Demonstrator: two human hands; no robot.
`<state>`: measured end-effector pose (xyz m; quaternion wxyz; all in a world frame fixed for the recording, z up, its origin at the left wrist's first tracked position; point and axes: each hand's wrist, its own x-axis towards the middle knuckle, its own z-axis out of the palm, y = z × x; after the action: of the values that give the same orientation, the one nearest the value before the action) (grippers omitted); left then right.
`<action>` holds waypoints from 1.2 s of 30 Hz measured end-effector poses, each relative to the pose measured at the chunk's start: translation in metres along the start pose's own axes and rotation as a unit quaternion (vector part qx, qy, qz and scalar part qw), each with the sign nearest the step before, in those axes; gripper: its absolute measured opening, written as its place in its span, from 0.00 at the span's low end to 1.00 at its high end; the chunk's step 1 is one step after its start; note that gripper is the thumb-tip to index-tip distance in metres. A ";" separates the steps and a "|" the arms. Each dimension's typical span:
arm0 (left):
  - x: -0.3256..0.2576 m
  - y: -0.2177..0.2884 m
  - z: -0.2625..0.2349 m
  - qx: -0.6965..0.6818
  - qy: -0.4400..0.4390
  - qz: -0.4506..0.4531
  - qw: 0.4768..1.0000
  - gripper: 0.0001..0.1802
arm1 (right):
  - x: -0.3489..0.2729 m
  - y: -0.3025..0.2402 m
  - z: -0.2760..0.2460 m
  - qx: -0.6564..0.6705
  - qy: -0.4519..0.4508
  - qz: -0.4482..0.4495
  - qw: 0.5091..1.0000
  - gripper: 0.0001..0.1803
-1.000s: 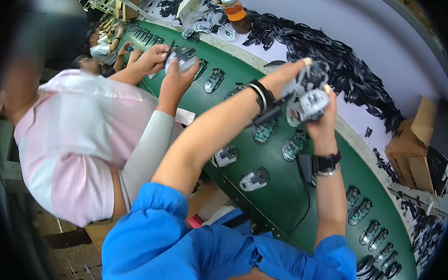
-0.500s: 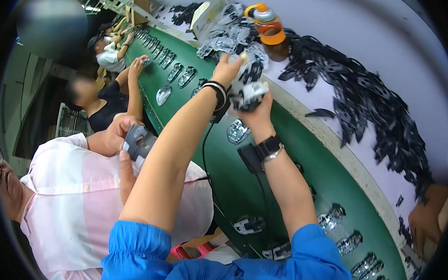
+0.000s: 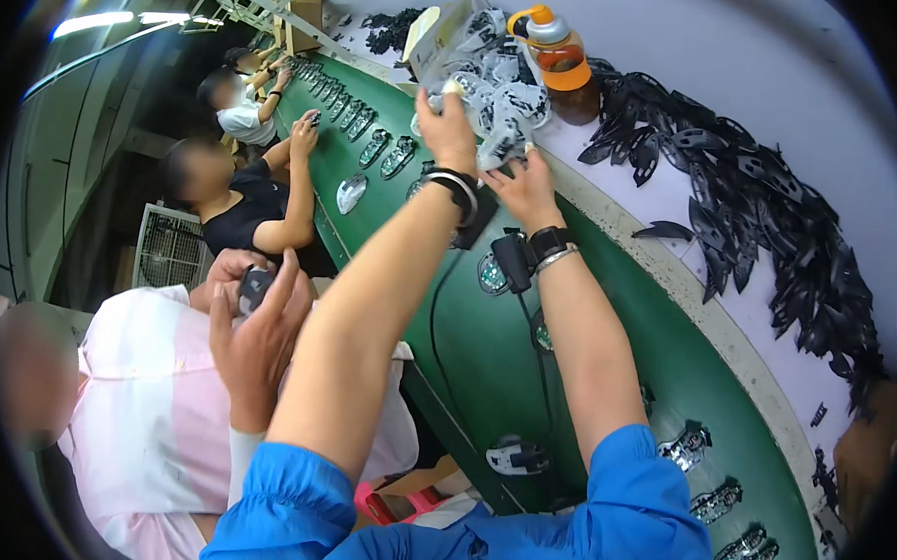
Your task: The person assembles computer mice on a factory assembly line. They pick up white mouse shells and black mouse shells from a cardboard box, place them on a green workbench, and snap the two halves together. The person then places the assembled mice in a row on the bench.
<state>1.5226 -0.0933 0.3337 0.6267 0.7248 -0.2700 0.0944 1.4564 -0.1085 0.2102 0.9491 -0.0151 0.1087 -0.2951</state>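
Observation:
My left hand [image 3: 447, 135] reaches over the pile of clear plastic-bagged dark parts [image 3: 511, 98], with fingers and thumb apart. Just to its right, my right hand [image 3: 524, 191] has its fingers spread against a whitish bagged part [image 3: 504, 145] at the pile's near edge. No firm grip shows in either hand, though some fingertips are partly hidden by the bags. A black box [image 3: 512, 263] with a cable sits by my right wrist, beside a dark watch. Below it, a clear, shiny oval part [image 3: 492, 274] lies on the green belt.
An orange-capped bottle [image 3: 559, 50] stands beside the bagged pile. Loose black curved parts [image 3: 743, 183] heap along the pale ledge [image 3: 663, 179]. Rows of oval parts lie on the green belt [image 3: 445, 350]. A person in a pink-and-white shirt [image 3: 154, 367] works close on the left, holding a dark part.
Both hands have moved up and away to the bagged pile. The bagged parts held over the belt now rest against the pile, and my fingers have spread. The neighbour's hands have shifted.

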 end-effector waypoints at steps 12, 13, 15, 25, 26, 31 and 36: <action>-0.326 0.182 -0.171 -0.255 -0.413 -0.066 0.872 0.32 | -0.299 -0.054 0.047 -0.310 0.065 -0.081 0.945 0.23; -0.348 0.197 -0.208 -0.241 -0.476 -0.137 0.835 0.29 | -0.334 -0.058 0.052 -0.302 0.029 -0.062 0.951 0.21; -0.379 0.228 -0.275 -0.230 -0.561 -0.065 0.792 0.21 | -0.407 -0.058 0.064 -0.293 -0.016 -0.043 0.955 0.21; -0.545 0.117 -0.562 -0.153 -0.295 -0.470 0.818 0.14 | -0.611 0.116 0.018 -0.150 -0.077 0.278 0.946 0.24; -0.550 0.105 -0.581 -0.155 -0.188 -0.588 0.772 0.14 | -0.614 0.138 0.009 -0.135 -0.064 0.308 0.940 0.25; -0.571 0.016 -0.662 -0.129 -0.041 -0.604 0.786 0.12 | -0.624 0.255 -0.020 -0.181 -0.037 0.442 0.878 0.24; -0.559 -0.098 -0.703 -0.015 -0.006 -0.612 0.791 0.18 | -0.623 0.337 -0.045 -0.298 0.061 0.510 0.805 0.19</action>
<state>1.2467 0.7405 0.1223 0.5631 0.7294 0.2246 -0.3169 1.1349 0.5221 0.2581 0.9031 -0.2211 0.2413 0.2780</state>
